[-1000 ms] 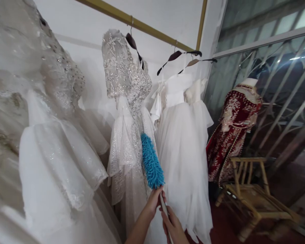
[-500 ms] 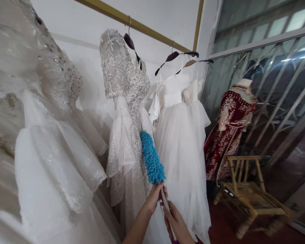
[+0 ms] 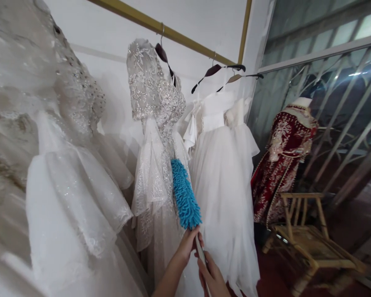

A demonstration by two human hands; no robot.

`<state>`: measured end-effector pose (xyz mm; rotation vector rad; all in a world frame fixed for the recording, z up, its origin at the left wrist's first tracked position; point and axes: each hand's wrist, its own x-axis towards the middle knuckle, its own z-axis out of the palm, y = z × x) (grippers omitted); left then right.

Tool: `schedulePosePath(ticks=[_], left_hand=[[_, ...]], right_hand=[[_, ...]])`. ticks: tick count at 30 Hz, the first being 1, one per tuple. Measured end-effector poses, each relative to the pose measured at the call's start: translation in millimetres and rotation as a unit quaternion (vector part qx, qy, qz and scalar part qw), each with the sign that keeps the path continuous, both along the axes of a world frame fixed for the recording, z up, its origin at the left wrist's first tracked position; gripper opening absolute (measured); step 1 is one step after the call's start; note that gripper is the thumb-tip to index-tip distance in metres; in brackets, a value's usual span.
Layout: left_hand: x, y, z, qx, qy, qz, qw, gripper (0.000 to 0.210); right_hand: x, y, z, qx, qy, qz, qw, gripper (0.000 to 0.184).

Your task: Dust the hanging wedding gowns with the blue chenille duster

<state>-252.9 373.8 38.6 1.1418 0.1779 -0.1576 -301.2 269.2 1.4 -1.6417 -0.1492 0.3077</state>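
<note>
A duster with a fluffy blue head points up and forward, its head in front of or against the beaded white gown; contact is hard to judge. My left hand is closed around the handle just below the fluff. Lower on the same pale handle, my right hand is closed too. Just right of the duster hangs a plain white gown with a full skirt.
More sparkling white gowns fill the left side. Dark hangers hang from a gold rail along the wall. At the right stand a red embroidered dress on a form, a bamboo chair and a barred window.
The view has shifted slightly, so the gowns and chair sit a little further right. Both hands keep hold of the duster, which has barely moved in the picture.
</note>
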Motion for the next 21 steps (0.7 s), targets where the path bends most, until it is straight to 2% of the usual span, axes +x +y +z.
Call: schedulePosePath(ticks=[3, 6, 8, 10, 12, 14, 17, 21], left_hand=[[-1, -3, -35.0, -0.002, 0.037, -0.017, 0.999, 0.045], [-1, -6, -62.5, -0.018, 0.056, -0.014, 0.998, 0.046], [0, -9, -72.9, -0.021, 0.070, -0.002, 0.997, 0.047], [1, -12, -75.1, -0.020, 0.081, 0.006, 0.996, 0.047], [2, -12, -68.5, -0.017, 0.083, 0.002, 0.996, 0.047], [3, -11, -53.1, -0.013, 0.069, -0.004, 0.998, 0.046], [1, -7, -17.8, -0.004, 0.031, -0.014, 0.999, 0.043], [-4, 0, 31.8, 0.005, -0.029, -0.022, 0.999, 0.039]], right_hand=[[-5, -2, -28.6, 0.000, -0.014, -0.049, 0.999, 0.070], [-7, -2, -53.1, -0.012, 0.004, -0.076, 0.997, 0.079], [-7, -3, -62.3, -0.021, 0.023, -0.070, 0.997, 0.080], [-7, -5, -62.7, -0.017, 0.021, -0.073, 0.997, 0.076], [-6, -7, -53.3, -0.009, 0.019, -0.064, 0.998, 0.075], [-6, -7, -36.1, -0.006, 0.027, -0.042, 0.999, 0.075], [-5, -2, -3.3, -0.006, 0.031, -0.027, 0.999, 0.074], [-6, 4, 35.9, 0.022, -0.016, 0.005, 1.000, 0.065]])
